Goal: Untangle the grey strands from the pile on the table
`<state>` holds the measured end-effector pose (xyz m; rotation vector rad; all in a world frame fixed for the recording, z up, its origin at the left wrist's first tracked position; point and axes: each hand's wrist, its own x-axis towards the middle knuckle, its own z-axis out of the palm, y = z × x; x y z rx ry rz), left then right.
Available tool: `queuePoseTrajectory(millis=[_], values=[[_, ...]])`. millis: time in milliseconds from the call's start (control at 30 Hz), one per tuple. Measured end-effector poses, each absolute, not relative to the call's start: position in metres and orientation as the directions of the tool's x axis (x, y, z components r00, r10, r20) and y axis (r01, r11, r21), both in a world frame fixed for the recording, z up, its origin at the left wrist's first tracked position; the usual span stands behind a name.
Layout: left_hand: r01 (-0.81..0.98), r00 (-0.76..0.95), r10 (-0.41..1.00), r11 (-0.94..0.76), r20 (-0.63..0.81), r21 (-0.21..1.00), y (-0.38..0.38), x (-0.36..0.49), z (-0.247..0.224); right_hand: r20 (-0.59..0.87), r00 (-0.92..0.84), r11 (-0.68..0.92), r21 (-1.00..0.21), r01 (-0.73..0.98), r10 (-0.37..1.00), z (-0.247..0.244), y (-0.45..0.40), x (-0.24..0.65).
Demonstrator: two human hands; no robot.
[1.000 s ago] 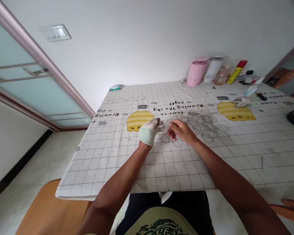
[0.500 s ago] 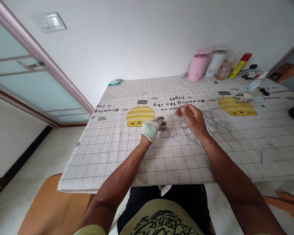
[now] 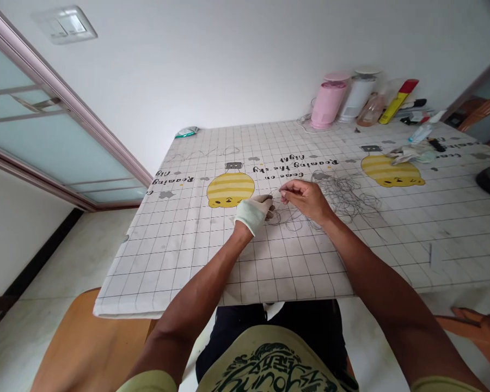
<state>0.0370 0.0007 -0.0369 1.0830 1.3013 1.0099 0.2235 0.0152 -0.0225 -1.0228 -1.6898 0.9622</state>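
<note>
A loose tangle of thin grey wire [image 3: 349, 198] lies on the checked tablecloth [image 3: 179, 256], with stray loops running left toward my hands. My left hand [image 3: 256, 211], in a white and grey work glove, is closed with its fingers curled around a strand of wire. Just to its right is my bare right hand [image 3: 306, 200], thumb and fingertips pinched together on the wire. The strand between the hands is too fine to follow clearly. My right hand and forearm hide part of the tangle's left side.
Along the wall stand a pink cylinder [image 3: 329, 103], a white cylinder [image 3: 353, 98], a bottle [image 3: 371, 110] and a yellow can with a red cap [image 3: 395, 105]. Another glove [image 3: 412, 153] lies at the right. A green packet [image 3: 187, 132] sits at the back left corner.
My right hand has moved left and slightly down, closer to my left hand, and its fingers are drawn together. My left hand stays nearly in place. The view has shifted slightly.
</note>
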Motion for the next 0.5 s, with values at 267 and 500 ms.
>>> queuePoseTrajectory(millis=[267, 500], values=[[0.147, -0.034, 0.983, 0.184, -0.181, 0.972, -0.008, 0.035, -0.023, 0.339, -0.297, 0.439, -0.801, 0.406, 0.893, -0.020, 0.007, 0.223], [0.133, -0.072, 0.982, 0.182, -0.173, 0.974, -0.007, 0.031, -0.025, 0.360, -0.448, 0.554, -0.701, 0.449, 0.818, -0.017, 0.008, 0.223]])
